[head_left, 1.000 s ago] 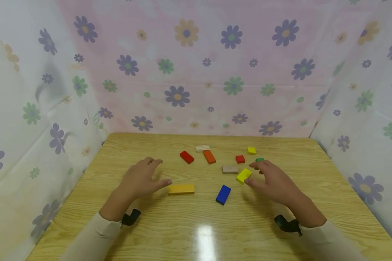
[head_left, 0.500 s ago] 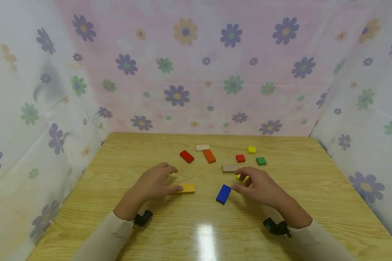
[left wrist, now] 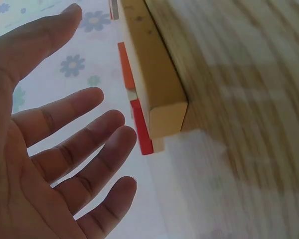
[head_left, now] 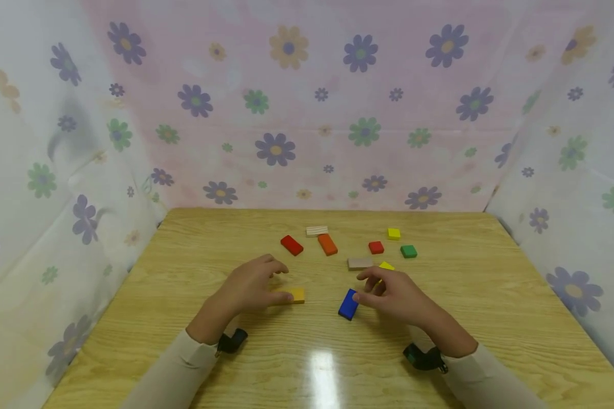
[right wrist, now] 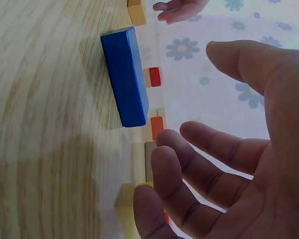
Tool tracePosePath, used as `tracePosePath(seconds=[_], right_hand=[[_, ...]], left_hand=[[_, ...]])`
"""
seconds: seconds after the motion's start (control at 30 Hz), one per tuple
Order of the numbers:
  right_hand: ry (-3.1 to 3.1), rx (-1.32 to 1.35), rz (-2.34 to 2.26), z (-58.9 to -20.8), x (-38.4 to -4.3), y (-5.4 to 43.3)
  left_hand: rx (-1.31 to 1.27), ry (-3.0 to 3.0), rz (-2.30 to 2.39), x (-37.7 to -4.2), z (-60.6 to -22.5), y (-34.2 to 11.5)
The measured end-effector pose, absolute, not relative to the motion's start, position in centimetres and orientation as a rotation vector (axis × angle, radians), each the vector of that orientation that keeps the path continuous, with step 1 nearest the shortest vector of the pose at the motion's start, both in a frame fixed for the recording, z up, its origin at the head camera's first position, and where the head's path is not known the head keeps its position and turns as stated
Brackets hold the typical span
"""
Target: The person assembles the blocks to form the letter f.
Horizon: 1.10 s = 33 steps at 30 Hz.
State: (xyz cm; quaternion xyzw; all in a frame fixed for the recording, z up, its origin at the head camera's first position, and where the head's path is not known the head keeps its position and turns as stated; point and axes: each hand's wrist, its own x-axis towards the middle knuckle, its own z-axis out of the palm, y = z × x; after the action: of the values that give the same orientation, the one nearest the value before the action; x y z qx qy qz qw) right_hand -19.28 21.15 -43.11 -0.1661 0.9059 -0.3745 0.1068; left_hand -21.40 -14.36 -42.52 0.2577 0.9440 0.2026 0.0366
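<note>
My left hand hovers over the yellow-orange block, its thumb overlapping the block in the head view. In the left wrist view that block lies on the table, apart from the loosely spread fingers. On the right, my right hand hangs just above the blue block, thumb tip over its upper end. The right wrist view shows the blue block on the table with a gap between it and the relaxed fingers. Neither hand holds anything. Part of a yellow block is hidden behind the right hand.
Further back on the wooden table lie a red block, an orange block, a striped pale block and a grey-brown block. Small red, green and yellow blocks lie right. Flowered cloth surrounds the table.
Both hands have moved inward: the left one rightward over the yellow-orange block, the right one leftward from the yellow block to the blue block. The blocks have stayed in place.
</note>
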Motion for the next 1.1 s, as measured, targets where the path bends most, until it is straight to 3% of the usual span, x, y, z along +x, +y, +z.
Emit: tracePosePath(seconds=[0.37, 0.67, 1.1], right_hand=[[2.627, -0.416, -1.138, -43.5, -18.8, 20.6], [2.62, -0.432, -1.118, -43.7, -18.7, 20.3], [2.71, -0.438, -0.959, -44.4, -18.4, 19.6]], left_hand=[[0.815, 2.846, 0.536, -21.2, -42.8, -14.2], [0.605, 2.897, 0.402, -20.7, -42.2, -13.9], [0.637, 2.815, 0.668, -21.6, -42.9, -14.5]])
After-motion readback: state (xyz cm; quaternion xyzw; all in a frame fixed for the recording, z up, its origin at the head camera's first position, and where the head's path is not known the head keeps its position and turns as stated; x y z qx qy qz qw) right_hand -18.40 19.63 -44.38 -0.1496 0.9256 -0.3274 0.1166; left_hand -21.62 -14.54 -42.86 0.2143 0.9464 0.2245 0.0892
